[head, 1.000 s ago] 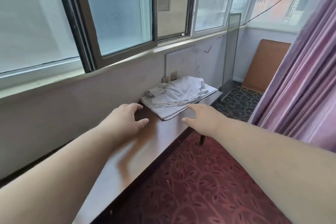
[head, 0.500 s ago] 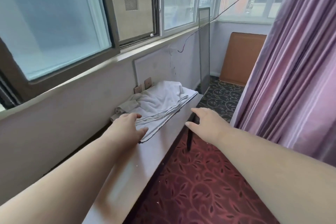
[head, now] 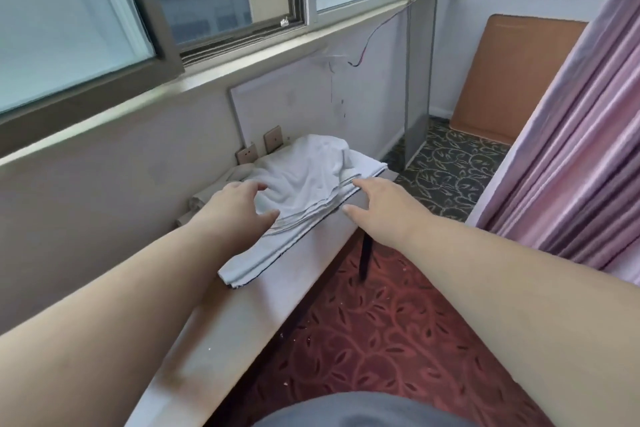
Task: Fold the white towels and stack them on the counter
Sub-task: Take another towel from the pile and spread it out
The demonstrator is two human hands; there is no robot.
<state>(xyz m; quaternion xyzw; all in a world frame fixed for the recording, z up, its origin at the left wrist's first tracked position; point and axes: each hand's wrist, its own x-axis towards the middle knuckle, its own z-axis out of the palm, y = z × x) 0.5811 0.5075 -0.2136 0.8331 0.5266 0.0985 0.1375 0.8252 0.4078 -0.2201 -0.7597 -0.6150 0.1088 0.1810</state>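
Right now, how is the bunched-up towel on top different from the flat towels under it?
The bunched-up towel is crumpled into a rounded heap; the flat towels lie folded in neat layers. It sits on top, at the stack's far end; they rest on the counter, reaching nearer. Both are white cloth.

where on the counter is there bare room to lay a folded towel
Bare stretch: the pale counter top on the near side of the white towel pile, between wall and front edge. Crowded: the far end, filled by the pile, with left hand and right hand there.
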